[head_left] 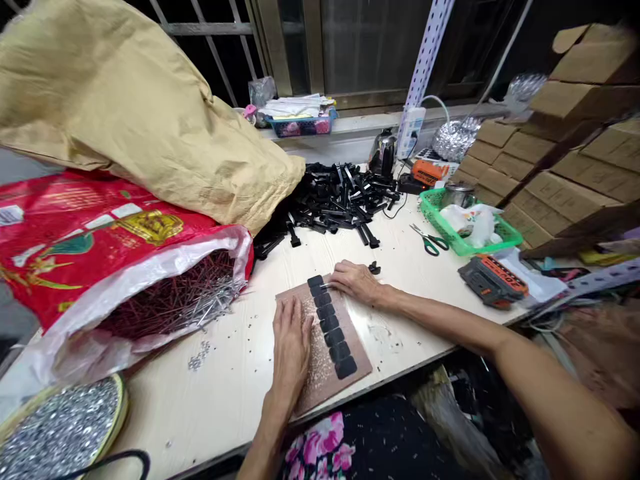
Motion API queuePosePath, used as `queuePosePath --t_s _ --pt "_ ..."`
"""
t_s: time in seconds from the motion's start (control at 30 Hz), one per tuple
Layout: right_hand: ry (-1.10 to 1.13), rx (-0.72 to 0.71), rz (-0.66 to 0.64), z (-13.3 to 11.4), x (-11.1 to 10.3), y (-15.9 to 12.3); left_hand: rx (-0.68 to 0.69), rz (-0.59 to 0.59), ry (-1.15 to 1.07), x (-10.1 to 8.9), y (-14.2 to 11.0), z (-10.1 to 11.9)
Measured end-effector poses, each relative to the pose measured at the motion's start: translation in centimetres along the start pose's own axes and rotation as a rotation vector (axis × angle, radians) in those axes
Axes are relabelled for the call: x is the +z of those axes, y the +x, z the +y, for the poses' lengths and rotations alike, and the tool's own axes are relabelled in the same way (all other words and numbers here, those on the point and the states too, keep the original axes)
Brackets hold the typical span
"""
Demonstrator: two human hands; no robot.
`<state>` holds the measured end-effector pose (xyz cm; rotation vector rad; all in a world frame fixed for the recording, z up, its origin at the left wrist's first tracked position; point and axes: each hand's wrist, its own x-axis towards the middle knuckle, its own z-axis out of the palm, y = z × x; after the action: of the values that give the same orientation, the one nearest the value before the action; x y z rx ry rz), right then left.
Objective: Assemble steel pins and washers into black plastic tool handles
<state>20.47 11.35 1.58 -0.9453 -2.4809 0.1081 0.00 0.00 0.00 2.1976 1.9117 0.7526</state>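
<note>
A flat brown board (320,390) lies on the table, sprinkled with pale specks. Down it runs a row of several black rounded-square pieces (329,323), edge to edge. My left hand (293,340) rests flat on the board's left side with its fingers stretched out, holding nothing. At the far end of the row, my right hand (355,281) has its fingers pinched together just over the upper black pieces. A thin light sliver shows at those fingertips, too small to name. A small black part (374,268) lies just beyond my right hand.
Black plastic parts (345,200) are heaped at the back. A red sack (100,247) of long metal pins and a tub (120,400) of small metal bits stand left. Scissors (431,241), a green basket (465,248), a battery pack (493,280) and stacked cartons (565,187) are right.
</note>
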Motion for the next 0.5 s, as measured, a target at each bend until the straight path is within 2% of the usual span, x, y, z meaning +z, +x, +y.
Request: queuePosePath --t_s 0.07,0.13,0.27,0.3,0.33,0.37,0.47,0.5 --pt "-0.007 -0.047 -0.015 0.4 0.2 -0.2 0.022 -0.002 0.040 0.9 -0.1 -0.1" --pt "0.004 -0.164 -0.058 0.1 0.0 -1.3 0.035 0.001 0.070 1.7 -0.3 -0.3" --pt "0.079 -0.601 -0.220 -1.4 -1.4 -4.2 0.029 0.019 0.098 2.3 -0.4 -0.4" --pt "0.091 -0.652 -0.241 -1.4 -1.7 -4.3 0.029 0.020 0.097 2.3 -0.4 -0.4" --pt "0.091 -0.639 -0.245 -1.2 -1.8 -4.0 0.029 0.021 0.098 2.3 -0.4 -0.3" --pt "0.082 -0.566 -0.230 -0.9 -1.9 -3.6 0.029 0.018 0.103 2.2 -0.4 -0.3" --pt "0.026 -0.271 -0.151 0.3 -1.5 -2.2 0.036 -0.005 0.119 2.0 -0.4 -0.2" --pt "0.031 -0.289 -0.152 0.4 -1.3 -2.2 0.035 -0.011 0.118 1.9 -0.4 -0.1"
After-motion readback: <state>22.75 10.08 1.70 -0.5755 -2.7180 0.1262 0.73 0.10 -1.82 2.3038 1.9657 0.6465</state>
